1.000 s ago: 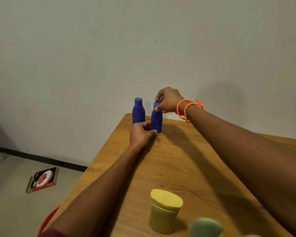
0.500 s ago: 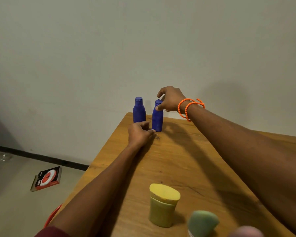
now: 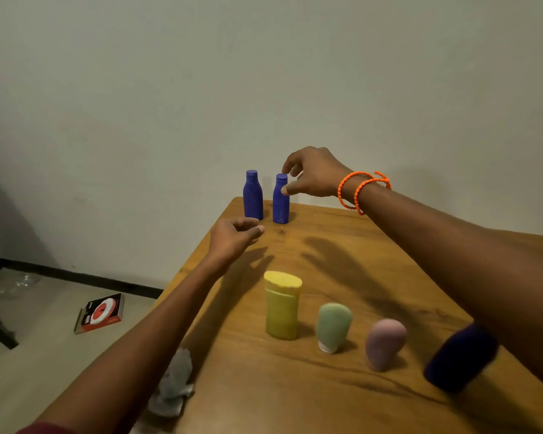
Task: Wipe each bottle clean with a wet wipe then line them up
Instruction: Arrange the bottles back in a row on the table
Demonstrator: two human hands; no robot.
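Through the head camera I am looking down at a wooden counter. My right hand is hovering at the far left corner with its fingers spread loosely around the cap of the nearer blue bottle; the thumb seems to be just touching its shoulder, with no real grip. That bottle is standing upright just beside a second blue bottle, the two forming a short row along the far edge. My left hand is hanging above the counter in front of them, fingers loosely curled and holding nothing.

Near the front edge, a yellow bottle, a green tube, a pink bottle and a dark navy bottle are waiting, the navy one partly behind my right arm. A crumpled grey wet wipe is lying at the front left edge.

I judge that I am finishing the placing of the second bottle. The next move calls for collecting the wipe and one of the front bottles.
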